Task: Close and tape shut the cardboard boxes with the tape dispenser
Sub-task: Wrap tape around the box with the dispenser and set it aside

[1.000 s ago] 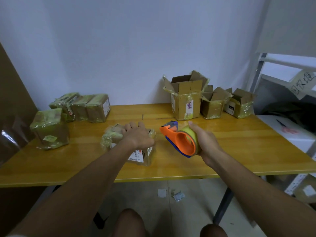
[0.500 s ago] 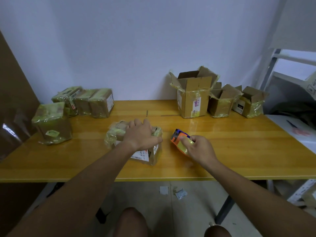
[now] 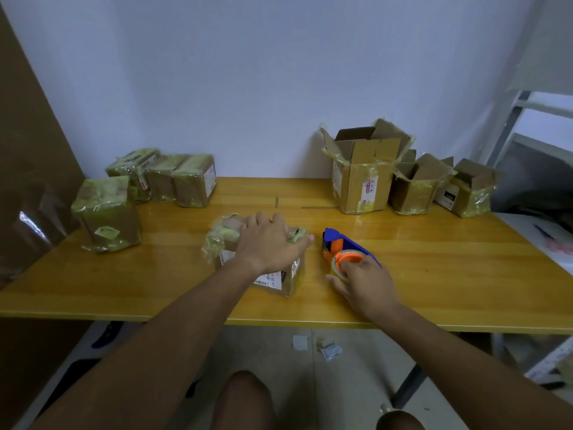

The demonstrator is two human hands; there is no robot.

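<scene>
Pressing down on a small cardboard box at the middle of the table, the left hand was seen spread flat over the top, fingers open and resting rather than gripping. The tape dispenser was laid on its side on the table just to the right of that box, its long axis running away from the person and slightly left, the blue nose pointing toward the far edge. It was covered at its near end by the right hand, fingers curled loosely over the roll; whether it was gripped or only touched could not be told. The dispenser lay nearer the right hand, the box under the left. Three open boxes were left untaped at the far right, four wrapped boxes at the far left.
</scene>
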